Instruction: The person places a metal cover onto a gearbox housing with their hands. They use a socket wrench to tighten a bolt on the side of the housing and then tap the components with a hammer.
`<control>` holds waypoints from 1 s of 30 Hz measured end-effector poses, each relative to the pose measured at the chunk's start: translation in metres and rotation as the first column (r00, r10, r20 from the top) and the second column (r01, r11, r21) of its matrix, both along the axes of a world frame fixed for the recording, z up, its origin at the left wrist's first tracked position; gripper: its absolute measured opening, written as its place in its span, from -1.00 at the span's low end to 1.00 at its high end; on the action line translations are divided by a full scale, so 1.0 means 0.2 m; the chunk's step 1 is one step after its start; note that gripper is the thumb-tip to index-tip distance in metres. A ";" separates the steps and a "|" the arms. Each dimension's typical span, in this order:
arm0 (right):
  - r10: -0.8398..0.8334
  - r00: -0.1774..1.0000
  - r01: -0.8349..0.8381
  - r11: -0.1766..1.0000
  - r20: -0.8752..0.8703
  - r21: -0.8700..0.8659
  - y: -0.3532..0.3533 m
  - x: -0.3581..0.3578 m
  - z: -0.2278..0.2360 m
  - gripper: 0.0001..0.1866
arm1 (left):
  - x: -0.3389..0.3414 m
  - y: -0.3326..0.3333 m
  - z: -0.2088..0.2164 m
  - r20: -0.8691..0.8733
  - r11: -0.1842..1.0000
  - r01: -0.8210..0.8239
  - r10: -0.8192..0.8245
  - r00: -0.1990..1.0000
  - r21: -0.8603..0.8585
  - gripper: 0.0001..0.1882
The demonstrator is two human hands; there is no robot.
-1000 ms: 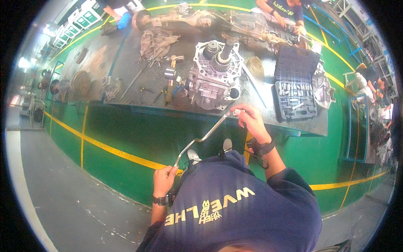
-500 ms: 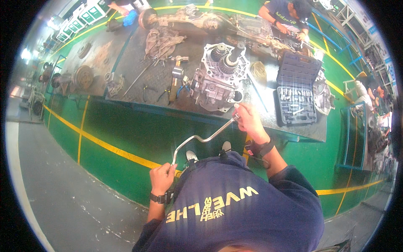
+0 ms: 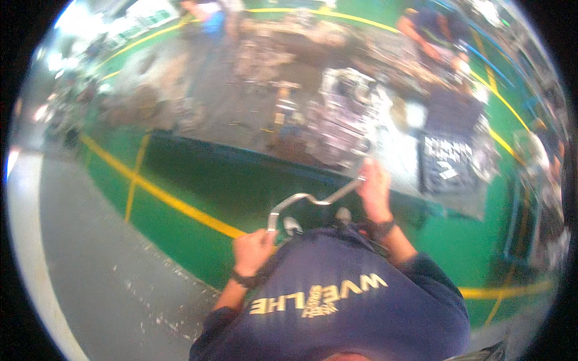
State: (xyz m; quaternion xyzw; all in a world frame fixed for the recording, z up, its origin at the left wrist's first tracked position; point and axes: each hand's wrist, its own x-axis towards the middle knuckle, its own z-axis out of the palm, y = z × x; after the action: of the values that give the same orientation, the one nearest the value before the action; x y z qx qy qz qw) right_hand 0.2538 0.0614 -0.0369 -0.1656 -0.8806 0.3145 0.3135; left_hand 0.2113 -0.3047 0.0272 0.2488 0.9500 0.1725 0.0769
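Note:
A bent, crank-shaped metal speed wrench (image 3: 321, 203) spans the gap between my two hands, in front of the table. My left hand (image 3: 251, 254) is closed round its near left end, close to my shirt. At the far right end my right hand (image 3: 377, 191) grips the bar, fingers wrapped round it, just off the table's front edge. Beyond that hand, a silvery gearbox housing (image 3: 338, 135) stands on the table. The tip of the wrench at my right hand is blurred and mostly covered by the fingers.
An open black socket case (image 3: 447, 171) lies right of the housing. Left of it is a hammer-like tool (image 3: 282, 111). Large rusty parts (image 3: 313, 33) line the table's far side. Another person (image 3: 436, 39) works at the far right. A second table with round parts is at left.
The view has swung, shifting the scene to the right and slightly down, and the picture is blurred. Both hands keep their hold on the speed wrench.

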 end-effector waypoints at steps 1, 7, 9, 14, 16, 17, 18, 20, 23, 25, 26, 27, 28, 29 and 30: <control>-0.046 0.999 0.045 0.930 -0.004 0.366 0.03 -0.01 0.01 -0.73 | 0.02 0.01 -0.06 0.086 0.983 -0.055 0.040 0.995 0.173 -0.61; 0.082 0.966 -0.257 0.383 -0.244 -0.887 -0.12 -0.05 0.32 -0.59 | 0.02 0.07 -0.01 0.223 0.949 -0.072 0.002 0.975 0.307 -0.48; 0.210 0.938 -0.340 0.403 -0.275 -0.850 -0.21 -0.08 0.30 -0.56 | 0.01 0.03 -0.01 0.277 0.939 -0.094 -0.001 0.961 0.331 -0.50; 0.631 0.775 -0.370 0.411 -0.033 -0.834 -0.41 -0.16 0.22 -0.63 | -0.06 -0.05 -0.16 0.474 0.885 -0.173 -0.059 0.879 0.432 -0.51; 0.711 0.703 -0.377 0.417 0.038 -0.827 -0.51 -0.21 0.11 -0.57 | -0.02 -0.08 -0.15 0.568 0.845 -0.256 -0.067 0.821 0.469 -0.52; 0.689 0.720 -0.367 0.484 0.086 -0.794 -0.52 -0.24 -0.07 -0.52 | -0.05 -0.10 -0.14 0.592 0.881 -0.229 -0.070 0.803 0.415 -0.54; 0.704 0.706 -0.340 0.439 0.083 -0.832 -0.54 -0.25 0.03 -0.51 | -0.05 -0.16 -0.20 0.677 0.839 -0.318 -0.078 0.732 0.441 -0.55; 0.707 0.700 -0.281 0.401 0.099 -0.872 -0.56 -0.30 0.10 -0.51 | -0.09 -0.19 -0.27 0.770 0.806 -0.388 -0.127 0.625 0.447 -0.56; 0.667 0.737 -0.166 0.339 0.112 -0.926 -0.56 -0.29 0.11 -0.58 | -0.12 -0.14 -0.24 0.872 0.766 -0.511 -0.127 0.473 0.389 -0.57; 0.641 0.762 -0.105 0.262 0.092 -0.959 -0.55 -0.30 0.15 -0.63 | -0.12 -0.12 -0.23 0.890 0.734 -0.553 -0.158 0.427 0.395 -0.60; 0.638 0.770 -0.072 0.104 0.011 -0.992 -0.54 -0.30 0.16 -0.70 | -0.13 -0.11 -0.23 0.892 0.736 -0.550 -0.163 0.421 0.394 -0.60; 0.623 0.779 -0.039 -0.061 -0.068 -0.997 -0.55 -0.29 0.17 -0.75 | -0.13 -0.12 -0.23 0.918 0.730 -0.580 -0.171 0.358 0.362 -0.61; 0.639 0.765 -0.060 -0.043 -0.073 -0.997 -0.56 -0.28 0.16 -0.79 | -0.12 -0.13 -0.23 0.939 0.724 -0.607 -0.178 0.294 0.327 -0.62; 0.636 0.769 -0.057 -0.041 -0.070 -0.998 -0.56 -0.28 0.15 -0.79 | -0.12 -0.13 -0.22 0.940 0.727 -0.604 -0.180 0.290 0.326 -0.62; 0.645 0.763 -0.021 -0.041 -0.042 -0.999 -0.57 -0.28 0.13 -0.80 | -0.12 -0.13 -0.22 0.941 0.737 -0.596 -0.167 0.295 0.318 -0.63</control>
State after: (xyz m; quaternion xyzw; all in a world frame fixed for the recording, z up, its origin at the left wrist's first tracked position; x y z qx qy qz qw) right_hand 0.1988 -0.0530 -0.0117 -0.1678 -0.4775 0.8410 -0.1912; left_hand 0.1876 -0.3315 -0.0163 -0.0302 0.6316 0.5958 0.4951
